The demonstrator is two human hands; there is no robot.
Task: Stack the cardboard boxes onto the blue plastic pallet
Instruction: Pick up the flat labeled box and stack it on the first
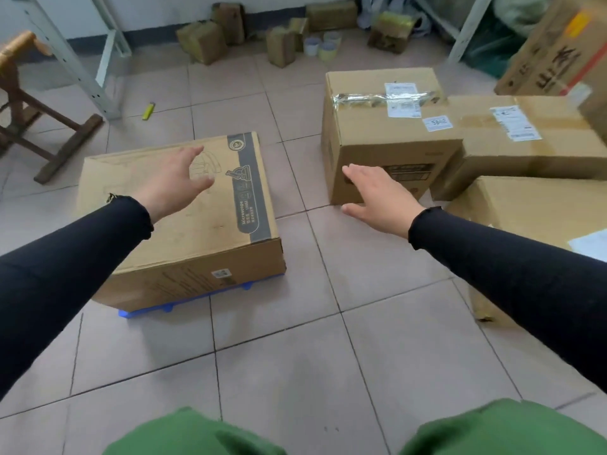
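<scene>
Since the microscope box already covers the blue plastic pallet at left, both hands are held spread and empty: left hand above it, right hand near the taped carton, judged next.

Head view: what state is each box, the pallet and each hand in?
Microscope box: flat on the blue pallet, closed.
Taped box: on the floor, sealed, not yet stacked.
Left hand: open, above the microscope box, holding nothing.
Right hand: open, in front of the taped box, holding nothing.
</scene>
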